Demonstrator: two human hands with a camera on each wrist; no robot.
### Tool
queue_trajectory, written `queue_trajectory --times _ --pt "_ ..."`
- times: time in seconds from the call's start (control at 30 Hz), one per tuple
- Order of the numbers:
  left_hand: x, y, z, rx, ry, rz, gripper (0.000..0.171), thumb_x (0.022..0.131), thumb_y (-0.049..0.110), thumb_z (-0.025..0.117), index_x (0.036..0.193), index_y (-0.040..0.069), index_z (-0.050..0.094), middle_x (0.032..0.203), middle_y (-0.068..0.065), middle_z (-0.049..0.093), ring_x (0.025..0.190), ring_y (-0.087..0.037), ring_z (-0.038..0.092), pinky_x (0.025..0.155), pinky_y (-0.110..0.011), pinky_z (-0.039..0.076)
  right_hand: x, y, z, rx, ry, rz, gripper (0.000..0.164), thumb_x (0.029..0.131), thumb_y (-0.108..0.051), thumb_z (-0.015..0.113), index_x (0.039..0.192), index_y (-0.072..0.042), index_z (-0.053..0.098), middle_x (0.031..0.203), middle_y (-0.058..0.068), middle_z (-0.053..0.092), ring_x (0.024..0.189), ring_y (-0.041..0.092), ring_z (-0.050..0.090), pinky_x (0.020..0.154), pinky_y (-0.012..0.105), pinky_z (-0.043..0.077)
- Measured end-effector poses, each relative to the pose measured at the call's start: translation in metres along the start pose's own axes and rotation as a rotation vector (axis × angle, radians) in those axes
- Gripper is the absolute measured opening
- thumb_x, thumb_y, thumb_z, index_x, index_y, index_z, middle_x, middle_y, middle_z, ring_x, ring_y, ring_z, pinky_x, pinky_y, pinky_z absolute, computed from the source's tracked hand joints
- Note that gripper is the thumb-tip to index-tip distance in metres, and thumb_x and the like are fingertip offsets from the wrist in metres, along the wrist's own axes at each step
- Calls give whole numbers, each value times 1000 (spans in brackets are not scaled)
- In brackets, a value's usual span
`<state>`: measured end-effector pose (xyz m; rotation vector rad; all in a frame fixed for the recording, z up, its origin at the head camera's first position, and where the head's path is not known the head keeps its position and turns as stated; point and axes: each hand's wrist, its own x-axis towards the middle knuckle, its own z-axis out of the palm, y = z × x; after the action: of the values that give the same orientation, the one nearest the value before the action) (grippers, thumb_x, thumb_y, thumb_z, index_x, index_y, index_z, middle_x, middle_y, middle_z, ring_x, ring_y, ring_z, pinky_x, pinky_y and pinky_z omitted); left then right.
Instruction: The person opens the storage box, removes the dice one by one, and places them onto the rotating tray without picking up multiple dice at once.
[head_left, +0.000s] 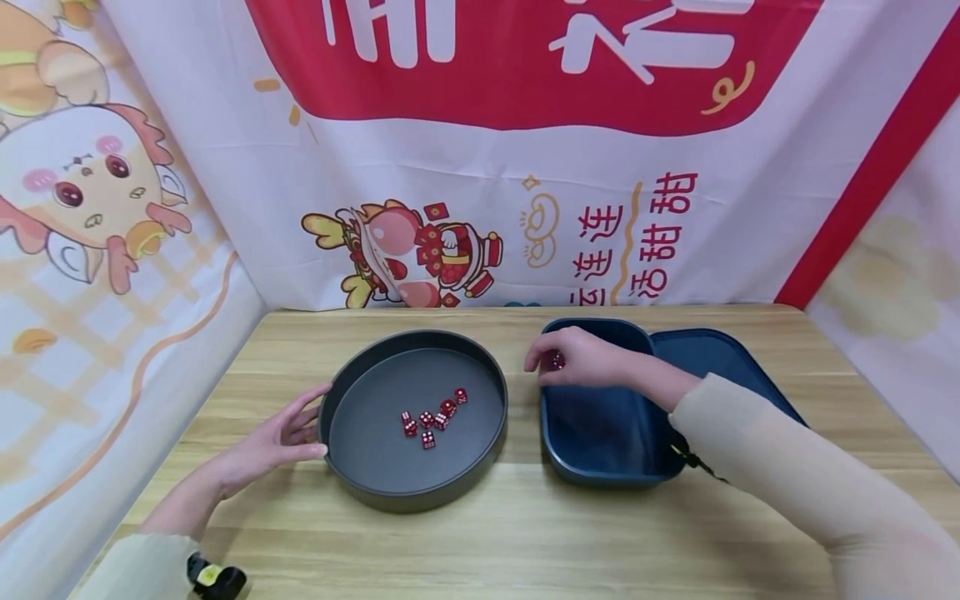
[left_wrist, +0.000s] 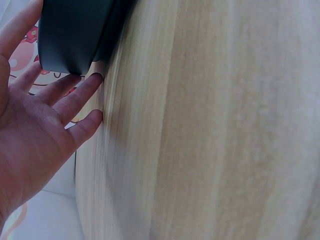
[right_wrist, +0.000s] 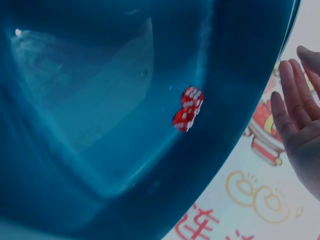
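Note:
Several red dice (head_left: 427, 419) lie in the round dark-grey pan (head_left: 420, 499) at the middle left. My left hand (head_left: 267, 444), fingers spread and nearly straight, touches the pan's left side with its fingertips. In the left wrist view, the fingertips meet the pan's lower wall (left_wrist: 75, 37). Above the left edge of a deep blue container (head_left: 604, 481) is my right hand (head_left: 581, 357), with nothing in its fingers. Two red dice (right_wrist: 189, 107) show against the container's inside in the right wrist view, apart from that hand. The head view shows them partly, between thumb and fingers.
A dark blue lid (head_left: 705, 354) lies behind and right of the container, partly under the right forearm. Wood-grain tabletop (head_left: 480, 542) stretches in front. Printed cloth (head_left: 465, 167) hangs along the back and both sides of the table.

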<state>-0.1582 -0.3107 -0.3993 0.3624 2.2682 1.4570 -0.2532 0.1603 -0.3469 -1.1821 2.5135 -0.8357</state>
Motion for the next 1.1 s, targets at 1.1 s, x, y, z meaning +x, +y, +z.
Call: queue_trajectory --times 1.1 --pt "1 -3 -1 -5 1 -8 85 93 15 66 157 21 10 156 -31 10 139 -50 18 105 -62 26 -24 59 1 -84 -90 177 49 86 -9 74 133 -5 57 130 14 58 115 32 54 97 50 44"
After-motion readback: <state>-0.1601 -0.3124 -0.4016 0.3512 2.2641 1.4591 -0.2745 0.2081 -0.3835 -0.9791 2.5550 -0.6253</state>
